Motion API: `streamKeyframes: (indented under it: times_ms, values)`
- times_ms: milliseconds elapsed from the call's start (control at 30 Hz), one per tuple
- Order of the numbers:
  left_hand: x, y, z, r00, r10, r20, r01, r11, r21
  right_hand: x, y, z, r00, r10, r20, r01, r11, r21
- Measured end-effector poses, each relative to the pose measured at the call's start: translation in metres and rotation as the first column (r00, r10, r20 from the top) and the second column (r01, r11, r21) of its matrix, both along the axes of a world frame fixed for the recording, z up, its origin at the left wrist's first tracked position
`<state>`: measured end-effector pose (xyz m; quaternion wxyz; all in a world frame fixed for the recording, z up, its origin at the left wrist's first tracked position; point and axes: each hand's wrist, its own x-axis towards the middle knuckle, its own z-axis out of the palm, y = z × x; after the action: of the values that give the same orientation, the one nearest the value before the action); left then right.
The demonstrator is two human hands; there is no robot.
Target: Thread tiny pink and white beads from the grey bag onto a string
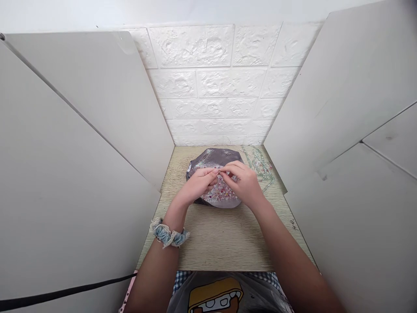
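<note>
A shiny purple-grey bag lies spread on the wooden table, with a heap of small pink, white and red beads on it. My left hand and my right hand meet above the beads, fingertips pinched together at the middle. Something tiny sits between the fingertips; whether it is a bead or a thread is too small to tell. A blue and cream scrunchie circles my left wrist.
Strands of pale green beads lie at the back right of the table. Two small metal pieces rest near the right edge. Grey panels wall in both sides and a white brick-pattern wall closes the back. A black cable runs at the lower left.
</note>
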<state>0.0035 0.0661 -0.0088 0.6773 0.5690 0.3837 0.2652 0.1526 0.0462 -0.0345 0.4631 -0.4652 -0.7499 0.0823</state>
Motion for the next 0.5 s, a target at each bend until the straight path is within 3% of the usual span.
streamKeyframes:
  times_ms: [200,500]
  values:
    - [0.0,-0.0002,0.0021,0.998,-0.047,-0.033,0.05,0.994,0.099,0.0002,0.0001,0.0002,1.0,-0.006,0.006,0.006,1.0,0.028]
    - [-0.0014,0.001,-0.0033,0.997,0.003,-0.073,0.011,0.981,0.192,-0.0007,-0.0022,0.003,1.0,0.008,-0.006,-0.009,1.0,-0.023]
